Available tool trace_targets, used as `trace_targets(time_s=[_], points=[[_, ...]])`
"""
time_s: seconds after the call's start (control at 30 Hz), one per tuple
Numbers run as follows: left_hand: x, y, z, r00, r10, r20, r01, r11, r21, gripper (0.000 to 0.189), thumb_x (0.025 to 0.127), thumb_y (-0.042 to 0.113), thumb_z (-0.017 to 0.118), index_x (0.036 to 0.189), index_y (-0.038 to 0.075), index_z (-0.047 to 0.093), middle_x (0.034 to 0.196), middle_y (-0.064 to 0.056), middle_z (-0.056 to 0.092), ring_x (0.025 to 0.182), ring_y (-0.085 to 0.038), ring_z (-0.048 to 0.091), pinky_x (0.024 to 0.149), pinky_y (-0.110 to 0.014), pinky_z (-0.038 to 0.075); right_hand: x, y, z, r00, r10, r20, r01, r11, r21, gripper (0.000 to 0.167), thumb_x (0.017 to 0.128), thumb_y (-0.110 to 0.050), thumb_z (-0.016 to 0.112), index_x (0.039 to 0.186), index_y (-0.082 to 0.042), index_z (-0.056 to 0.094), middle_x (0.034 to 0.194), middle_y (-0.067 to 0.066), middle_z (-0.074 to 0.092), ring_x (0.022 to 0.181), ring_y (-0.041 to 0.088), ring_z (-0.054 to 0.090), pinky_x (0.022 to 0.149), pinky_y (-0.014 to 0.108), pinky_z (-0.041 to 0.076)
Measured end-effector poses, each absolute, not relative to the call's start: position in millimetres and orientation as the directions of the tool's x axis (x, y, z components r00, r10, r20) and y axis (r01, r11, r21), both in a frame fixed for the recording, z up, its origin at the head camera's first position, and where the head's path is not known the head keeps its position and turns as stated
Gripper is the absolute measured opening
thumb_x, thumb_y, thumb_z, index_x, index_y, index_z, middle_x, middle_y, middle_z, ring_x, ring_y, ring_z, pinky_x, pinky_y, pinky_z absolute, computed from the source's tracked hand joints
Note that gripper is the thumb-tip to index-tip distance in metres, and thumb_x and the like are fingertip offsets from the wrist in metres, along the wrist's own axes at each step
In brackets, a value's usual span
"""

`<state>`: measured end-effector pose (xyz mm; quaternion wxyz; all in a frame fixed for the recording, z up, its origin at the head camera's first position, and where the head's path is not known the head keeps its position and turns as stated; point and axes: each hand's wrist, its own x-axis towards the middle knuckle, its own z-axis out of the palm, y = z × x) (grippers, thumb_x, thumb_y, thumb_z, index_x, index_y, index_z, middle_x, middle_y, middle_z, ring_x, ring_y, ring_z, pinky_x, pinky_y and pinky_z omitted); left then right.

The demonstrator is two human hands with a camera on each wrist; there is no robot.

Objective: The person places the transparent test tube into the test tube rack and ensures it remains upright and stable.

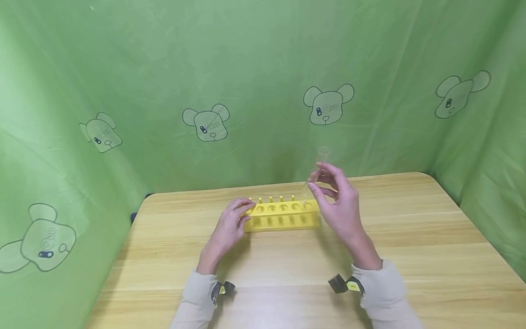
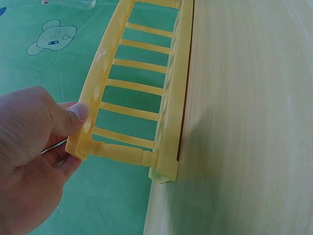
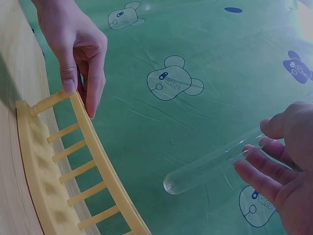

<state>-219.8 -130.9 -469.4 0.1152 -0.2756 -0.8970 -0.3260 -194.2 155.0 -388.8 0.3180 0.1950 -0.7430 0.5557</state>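
Observation:
A yellow test tube rack (image 1: 283, 210) stands on the table, with a row of round holes in its upper bar and pegs along the back. At its left end my left hand (image 1: 234, 221) grips the top bar between thumb and fingers, as the left wrist view (image 2: 34, 147) also shows. My right hand (image 1: 341, 201) pinches a clear test tube (image 3: 195, 176) between thumb and fingertips. Tilted, the tube hangs over the right part of the rack, its rounded bottom down and its open rim up. In the right wrist view that bottom is apart from the rack.
The rack rests on a wooden table (image 1: 271, 274) whose back edge meets a green curtain (image 1: 263, 68) printed with bear heads. Curtain also hangs on both sides. Each sleeve carries a black wrist camera (image 1: 338, 283).

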Motion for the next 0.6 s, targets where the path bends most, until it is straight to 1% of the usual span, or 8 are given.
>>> trace_targets(time_s=[0.2,0.6], points=[[-220.4,-130.8,-469.1,-0.825,0.418,0.379,0.564,0.638,0.524,0.042,0.09,-0.009,0.07,0.132,-0.002,0.065,0.135,-0.016,0.062,0.129,-0.026,0.055,0.113,-0.032,0.046,-194.7,153.6,-389.4,-0.736,0.07,0.673,-0.626,0.307,-0.717,0.055,0.086,0.016,0.073,0.137,0.002,0.056,0.113,0.017,0.068,0.104,0.025,0.068,0.085,0.022,0.061],[-220.8,-130.8,-468.5,-0.815,0.422,0.397,0.578,0.638,0.509,0.042,0.089,-0.009,0.071,0.13,-0.003,0.066,0.134,-0.015,0.063,0.127,-0.027,0.056,0.112,-0.034,0.047,-195.5,149.1,-389.9,-0.727,0.056,0.684,-0.644,0.29,-0.708,0.052,0.085,0.016,0.073,0.134,0.006,0.057,0.112,0.018,0.068,0.102,0.031,0.068,0.084,0.024,0.061]])
